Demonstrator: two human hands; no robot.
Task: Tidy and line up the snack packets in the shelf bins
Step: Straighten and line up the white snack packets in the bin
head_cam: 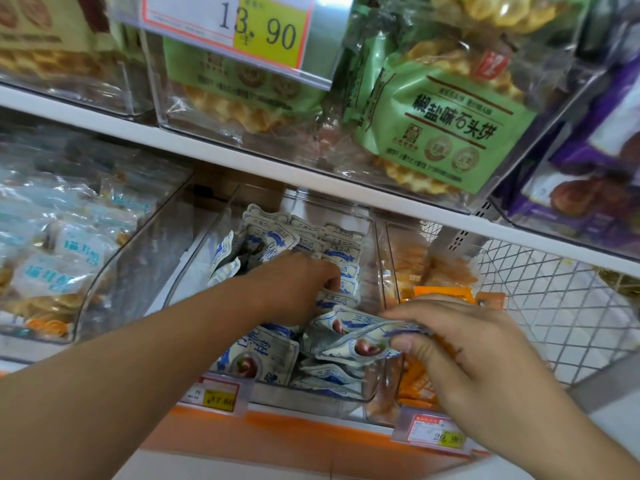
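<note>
Right hand [464, 344] pinches a few white-and-blue foil snack packets [360, 337] over the clear plastic bin's [375, 306] front. Left hand [298, 285], fingers curled, presses the standing packet row [341, 258] directly beyond it; row's long axis runs front-to-back. Right hand nearer the gap.

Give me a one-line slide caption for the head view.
Left hand straightens blue-white packets in clear bin; right hand grips several.
</note>
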